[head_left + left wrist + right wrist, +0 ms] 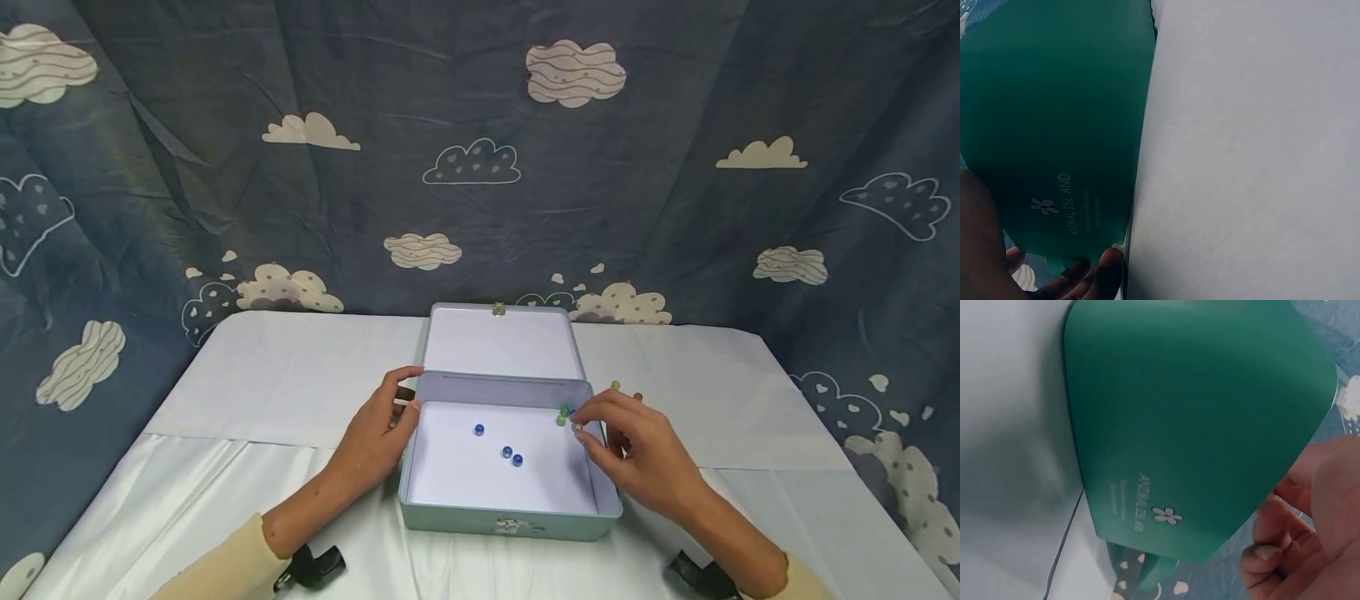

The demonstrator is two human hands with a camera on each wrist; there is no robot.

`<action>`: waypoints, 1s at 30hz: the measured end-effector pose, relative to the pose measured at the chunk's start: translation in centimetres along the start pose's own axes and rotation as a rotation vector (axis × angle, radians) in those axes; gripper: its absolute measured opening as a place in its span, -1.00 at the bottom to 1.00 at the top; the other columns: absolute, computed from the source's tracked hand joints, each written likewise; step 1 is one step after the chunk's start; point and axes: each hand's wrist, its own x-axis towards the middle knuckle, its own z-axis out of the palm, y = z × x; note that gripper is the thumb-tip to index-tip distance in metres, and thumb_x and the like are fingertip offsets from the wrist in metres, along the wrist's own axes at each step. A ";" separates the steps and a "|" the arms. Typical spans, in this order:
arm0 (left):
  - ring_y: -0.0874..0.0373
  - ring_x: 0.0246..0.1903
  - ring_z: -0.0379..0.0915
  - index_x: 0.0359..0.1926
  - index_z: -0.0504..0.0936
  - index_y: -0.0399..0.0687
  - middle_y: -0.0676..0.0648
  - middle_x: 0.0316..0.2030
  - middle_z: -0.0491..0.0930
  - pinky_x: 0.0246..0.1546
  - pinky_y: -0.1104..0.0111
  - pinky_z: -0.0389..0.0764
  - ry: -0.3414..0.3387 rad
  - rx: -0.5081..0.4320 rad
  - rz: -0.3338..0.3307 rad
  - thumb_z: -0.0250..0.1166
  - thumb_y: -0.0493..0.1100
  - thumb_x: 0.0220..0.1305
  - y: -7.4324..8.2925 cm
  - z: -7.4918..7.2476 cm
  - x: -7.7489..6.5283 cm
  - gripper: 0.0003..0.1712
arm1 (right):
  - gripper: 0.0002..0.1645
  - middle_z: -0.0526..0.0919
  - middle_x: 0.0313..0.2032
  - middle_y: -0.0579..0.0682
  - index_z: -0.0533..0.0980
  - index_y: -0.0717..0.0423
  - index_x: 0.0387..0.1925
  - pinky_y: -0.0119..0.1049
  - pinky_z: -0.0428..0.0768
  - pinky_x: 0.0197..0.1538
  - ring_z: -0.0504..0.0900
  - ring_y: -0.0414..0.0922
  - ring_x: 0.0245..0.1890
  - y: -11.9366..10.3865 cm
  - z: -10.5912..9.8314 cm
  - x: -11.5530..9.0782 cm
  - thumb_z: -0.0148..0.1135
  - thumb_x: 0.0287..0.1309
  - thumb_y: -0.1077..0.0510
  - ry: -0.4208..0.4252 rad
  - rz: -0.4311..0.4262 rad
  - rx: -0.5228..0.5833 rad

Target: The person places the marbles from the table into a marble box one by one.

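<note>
A pale green tin box with a white inside stands with its lid raised at the back. My left hand holds its left rear corner, fingers bent around the side near the hinge. My right hand reaches over the right wall and pinches a clear marble between thumb and fingertips. Beside those fingertips, inside the box, lie green marbles and a partly hidden blue one. Blue marbles lie farther left on the box floor. The wrist views show only the printed outer walls, not the marbles.
Behind my right hand, outside the box, lie a yellow-green marble and a brown marble, partly covered. A white cloth covers the table. A dark curtain with clouds hangs behind it.
</note>
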 end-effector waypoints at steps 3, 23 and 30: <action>0.16 -0.04 0.66 0.56 0.29 0.21 -0.17 0.15 0.64 0.01 0.04 0.63 0.000 -0.001 0.002 0.08 -0.03 0.64 0.0 0.0 0.0 -0.44 | -0.53 0.67 -0.13 -0.31 0.71 -0.21 -0.11 -0.54 0.37 -0.50 0.37 -0.36 -0.55 -0.2 0.2 0.0 0.55 0.10 0.41 -0.004 0.000 -0.011; 0.17 -0.04 0.66 0.56 0.28 0.24 -0.16 0.14 0.64 0.01 0.05 0.63 0.002 0.000 -0.001 0.08 -0.03 0.64 -0.2 0.2 0.0 -0.44 | -0.51 0.64 -0.17 -0.30 0.69 -0.20 -0.13 -0.53 0.38 -0.47 0.40 -0.31 -0.53 0.4 0.0 -0.1 0.52 0.10 0.46 0.062 0.043 -0.037; 0.17 -0.03 0.66 0.55 0.28 0.24 -0.15 0.14 0.64 0.01 0.05 0.64 0.006 0.001 0.003 0.08 -0.02 0.64 -0.2 0.1 0.1 -0.45 | -0.57 0.67 -0.22 -0.22 0.69 -0.08 -0.14 -0.53 0.38 -0.46 0.42 -0.27 -0.53 2.0 -0.6 0.1 0.47 0.10 0.48 0.103 0.062 -0.061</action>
